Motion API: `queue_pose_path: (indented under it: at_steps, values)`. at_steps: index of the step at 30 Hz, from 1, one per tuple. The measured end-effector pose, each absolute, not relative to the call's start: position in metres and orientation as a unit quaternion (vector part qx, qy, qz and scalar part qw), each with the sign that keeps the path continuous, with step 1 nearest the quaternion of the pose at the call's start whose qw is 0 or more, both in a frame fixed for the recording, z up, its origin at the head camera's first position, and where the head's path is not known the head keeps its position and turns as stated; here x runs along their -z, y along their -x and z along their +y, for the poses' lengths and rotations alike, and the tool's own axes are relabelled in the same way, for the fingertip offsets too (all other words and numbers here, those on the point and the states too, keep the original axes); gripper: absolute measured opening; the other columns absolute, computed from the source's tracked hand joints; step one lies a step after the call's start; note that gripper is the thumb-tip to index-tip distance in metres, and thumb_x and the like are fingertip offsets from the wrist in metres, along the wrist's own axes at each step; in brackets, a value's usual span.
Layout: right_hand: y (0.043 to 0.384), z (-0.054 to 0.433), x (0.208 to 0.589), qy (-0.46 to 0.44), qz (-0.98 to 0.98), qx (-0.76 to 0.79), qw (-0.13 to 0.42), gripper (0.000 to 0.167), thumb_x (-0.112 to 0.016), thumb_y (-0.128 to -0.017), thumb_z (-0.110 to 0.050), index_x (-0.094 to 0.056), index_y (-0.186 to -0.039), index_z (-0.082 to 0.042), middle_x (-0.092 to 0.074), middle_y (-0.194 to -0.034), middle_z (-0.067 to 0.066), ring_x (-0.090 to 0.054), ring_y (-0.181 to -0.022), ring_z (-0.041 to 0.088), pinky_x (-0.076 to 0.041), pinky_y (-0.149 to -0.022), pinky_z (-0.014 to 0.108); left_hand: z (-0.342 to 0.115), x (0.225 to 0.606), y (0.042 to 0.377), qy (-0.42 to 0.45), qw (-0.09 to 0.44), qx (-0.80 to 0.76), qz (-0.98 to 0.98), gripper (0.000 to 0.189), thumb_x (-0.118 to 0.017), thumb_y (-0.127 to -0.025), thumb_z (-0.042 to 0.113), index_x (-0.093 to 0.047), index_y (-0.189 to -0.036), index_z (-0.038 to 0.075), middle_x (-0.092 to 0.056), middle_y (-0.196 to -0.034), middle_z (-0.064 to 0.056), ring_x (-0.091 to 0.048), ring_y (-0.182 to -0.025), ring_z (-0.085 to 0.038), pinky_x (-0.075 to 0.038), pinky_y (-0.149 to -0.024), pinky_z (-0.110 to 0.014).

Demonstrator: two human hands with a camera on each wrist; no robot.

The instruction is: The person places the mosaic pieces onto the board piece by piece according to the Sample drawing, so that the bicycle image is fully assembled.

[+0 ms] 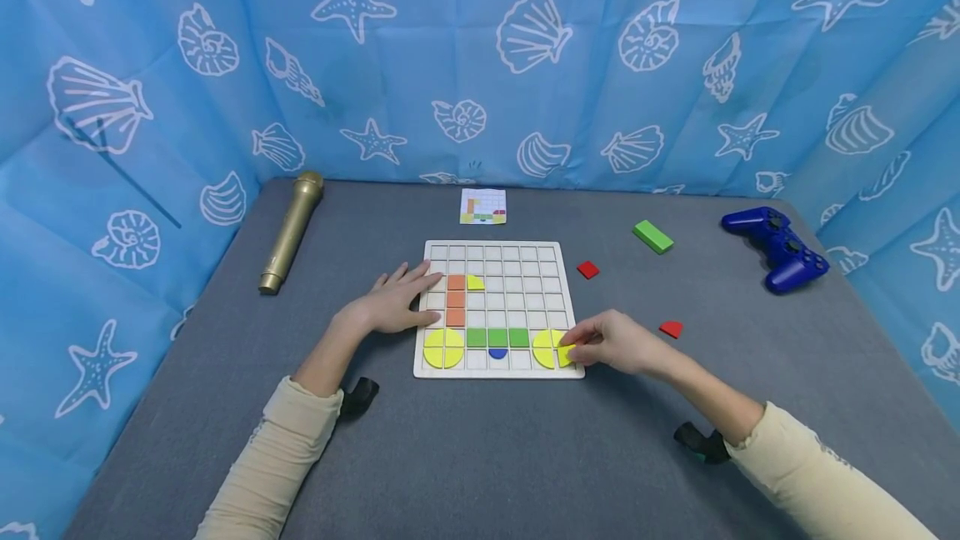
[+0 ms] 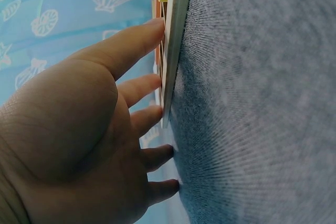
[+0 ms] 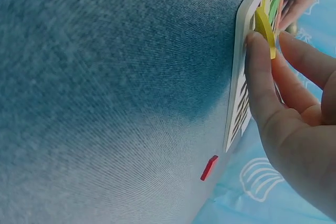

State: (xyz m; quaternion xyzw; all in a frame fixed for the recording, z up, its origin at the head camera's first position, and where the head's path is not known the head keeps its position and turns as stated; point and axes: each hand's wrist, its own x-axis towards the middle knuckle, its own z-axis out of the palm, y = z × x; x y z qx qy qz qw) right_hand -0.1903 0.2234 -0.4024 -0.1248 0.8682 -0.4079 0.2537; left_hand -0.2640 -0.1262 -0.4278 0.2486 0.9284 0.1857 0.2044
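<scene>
A white grid board (image 1: 531, 302) lies on the table with colored tiles in its cells. My left hand (image 1: 393, 300) rests with spread fingers on its left edge; in the left wrist view the thumb touches the rim. At the lower right corner my right hand (image 1: 618, 342) pinches a yellow quarter-circle tile (image 3: 265, 27) between thumb and fingers, tilted over the board. Beside it sit other yellow quarter-circles (image 1: 543, 348). A yellow circle of quarter tiles (image 1: 435, 355), orange squares (image 1: 456, 299), green squares (image 1: 498, 337), a blue half-round piece (image 1: 498, 352) and another yellow quarter (image 1: 475, 282) fill other cells.
A small pattern card (image 1: 487, 200) lies behind the board. To the right are two red tiles, one nearer the board (image 1: 588, 270), a green block (image 1: 653, 237) and a blue game controller (image 1: 776, 247). A gold microphone (image 1: 291, 232) lies at the left.
</scene>
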Motion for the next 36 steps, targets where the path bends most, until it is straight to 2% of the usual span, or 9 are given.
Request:
queue_pose_path:
  at_steps: [7,14,22,36]
  values:
    - [0.1887,0.2225,0.4024,0.149,0.868,0.399,0.255,0.026,-0.066,-0.090,-0.010,-0.068,-0.112,0.004,-0.068,-0.098,0.007,-0.063,-0.080,0.016,-0.053,-0.073,0.033,-0.1262,0.4292,0.2637,-0.252,0.205,-0.182,0.928,0.072,-0.055,-0.095,0.041,-0.023,-0.153,0.012,-0.008,-0.158,-0.013,-0.001,-0.142,-0.040,-0.002,-0.109,-0.059]
    - [0.1879,0.2251,0.4014,0.171,0.875,0.385,0.238,0.025,-0.064,-0.092,-0.013,-0.067,-0.111,0.003,-0.067,-0.100,0.007,-0.062,-0.081,0.018,-0.054,-0.070,0.028,-0.1265,0.4302,0.2648,-0.255,0.201,-0.179,0.929,0.072,-0.055,-0.096,0.041,-0.023,-0.153,0.012,-0.008,-0.158,-0.013,-0.001,-0.142,-0.039,-0.002,-0.110,-0.059]
    - [0.1899,0.2299,0.4041,0.174,0.873,0.387,0.241,0.026,-0.064,-0.093,-0.015,-0.067,-0.112,0.003,-0.066,-0.093,0.004,-0.059,-0.079,0.019,-0.053,-0.069,0.029,-0.1271,0.4308,0.2653,-0.256,0.202,-0.182,0.928,0.072,-0.055,-0.096,0.041,-0.023,-0.153,0.013,-0.008,-0.158,-0.013,0.000,-0.142,-0.039,-0.002,-0.109,-0.059]
    - [0.1889,0.2312,0.4016,0.163,0.869,0.395,0.250,0.030,-0.062,-0.094,-0.019,-0.067,-0.114,0.003,-0.066,-0.095,0.005,-0.060,-0.082,0.020,-0.053,-0.072,0.033,-0.1272,0.4287,0.2654,-0.257,0.204,-0.182,0.927,0.071,-0.053,-0.096,0.042,-0.022,-0.153,0.012,-0.007,-0.158,-0.013,0.000,-0.142,-0.039,-0.002,-0.110,-0.059]
